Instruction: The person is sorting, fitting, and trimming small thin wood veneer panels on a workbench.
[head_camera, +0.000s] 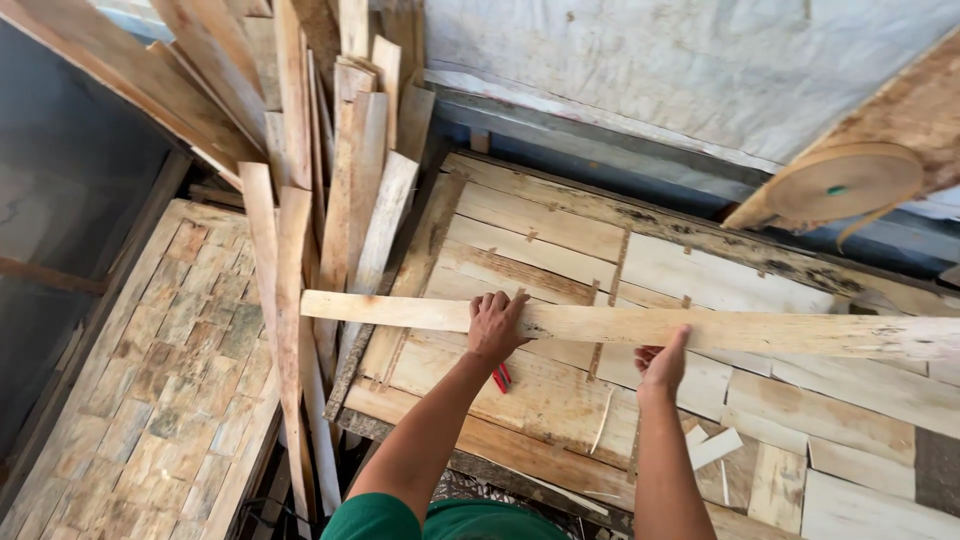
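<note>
Hands on a long wooden strip (640, 328) across the pallet (560, 400).
Our left hand (495, 325) presses flat on top; our right hand (662, 365) grasps its near edge, red pencil (500, 377) just below the left.

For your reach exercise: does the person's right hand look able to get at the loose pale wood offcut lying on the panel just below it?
Probably yes: the right hand is close above the offcut, nothing lies between them, though it now steadies the long strip.
</note>
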